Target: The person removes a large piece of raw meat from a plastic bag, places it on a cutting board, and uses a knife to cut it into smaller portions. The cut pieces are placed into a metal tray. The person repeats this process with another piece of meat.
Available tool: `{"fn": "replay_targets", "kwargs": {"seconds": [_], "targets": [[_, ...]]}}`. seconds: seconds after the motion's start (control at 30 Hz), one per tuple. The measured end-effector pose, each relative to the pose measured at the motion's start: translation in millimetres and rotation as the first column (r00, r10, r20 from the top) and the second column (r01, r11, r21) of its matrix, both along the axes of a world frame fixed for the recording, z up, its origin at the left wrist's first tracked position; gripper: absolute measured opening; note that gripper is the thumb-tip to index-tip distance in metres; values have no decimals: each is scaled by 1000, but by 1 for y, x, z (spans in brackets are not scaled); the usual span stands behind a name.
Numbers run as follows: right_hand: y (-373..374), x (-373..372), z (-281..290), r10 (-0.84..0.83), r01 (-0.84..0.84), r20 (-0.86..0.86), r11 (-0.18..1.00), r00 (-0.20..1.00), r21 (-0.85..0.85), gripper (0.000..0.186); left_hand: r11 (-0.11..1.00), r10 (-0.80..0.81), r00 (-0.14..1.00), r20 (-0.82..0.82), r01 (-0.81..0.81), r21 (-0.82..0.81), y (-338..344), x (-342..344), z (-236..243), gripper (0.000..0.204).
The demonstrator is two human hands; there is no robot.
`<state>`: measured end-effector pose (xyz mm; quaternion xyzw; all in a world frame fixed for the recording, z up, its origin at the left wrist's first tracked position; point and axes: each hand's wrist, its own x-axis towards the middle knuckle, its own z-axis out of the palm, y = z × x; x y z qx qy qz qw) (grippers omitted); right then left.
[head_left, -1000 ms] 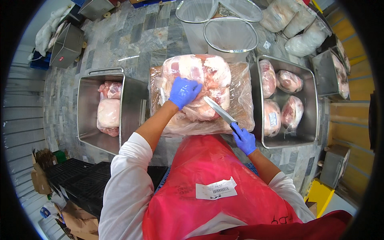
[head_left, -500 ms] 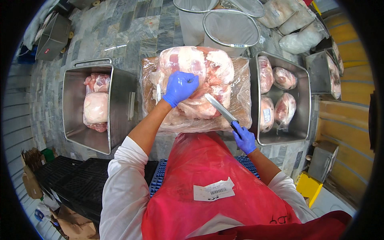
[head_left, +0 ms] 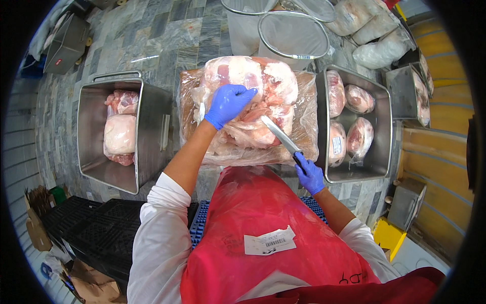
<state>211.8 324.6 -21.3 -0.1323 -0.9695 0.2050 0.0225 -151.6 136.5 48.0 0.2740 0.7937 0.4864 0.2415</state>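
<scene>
A large mass of raw meat [head_left: 278, 83], pale fat with pink patches, lies on clear plastic film in the middle. My left hand [head_left: 230, 105], in a blue glove, is closed in a fist over the meat's left-centre part. Whatever its fingers grip is hidden beneath the hand. My right hand [head_left: 310, 175], also blue-gloved, is wrapped round the dark handle of a knife [head_left: 279, 133]. The blade slants up and left, its tip at the front right part of the meat. Loose plastic film [head_left: 304, 121] spreads around the meat over a brown cardboard surface.
A metal tub [head_left: 154, 131] with meat pieces stands on the left. Another metal tub [head_left: 377, 152] on the right holds several wrapped pieces. Beyond the meat are hoop-rimmed clear bags [head_left: 293, 38]. Black pallets [head_left: 101, 233] lie at lower left, a blue pallet [head_left: 198, 228] by my apron.
My left fist has moved slightly up and to the right, and the meat under it has shifted a little away from me. The knife stays in my right hand, almost still.
</scene>
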Motion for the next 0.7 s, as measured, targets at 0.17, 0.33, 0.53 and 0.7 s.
{"fn": "replay_targets", "kwargs": {"seconds": [0.17, 0.33, 0.53, 0.7], "targets": [[-2, 1, 6, -11, 10, 39, 1000, 999, 9, 54, 915, -354, 929, -110, 320, -244, 2, -19, 18, 40], [-7, 0, 7, -9, 9, -53, 1000, 999, -4, 52, 646, -623, 775, -106, 434, -628, 37, -29, 37, 51], [-15, 2, 0, -4, 7, -127, 1000, 992, 19, 51, 511, -714, 701, 3, 523, -682, 70, -43, 15, 50], [-22, 4, -3, -34, 36, -160, 999, 987, 12, 52, 433, -784, 620, 19, 568, -700, 83, -35, 25, 46]]}}
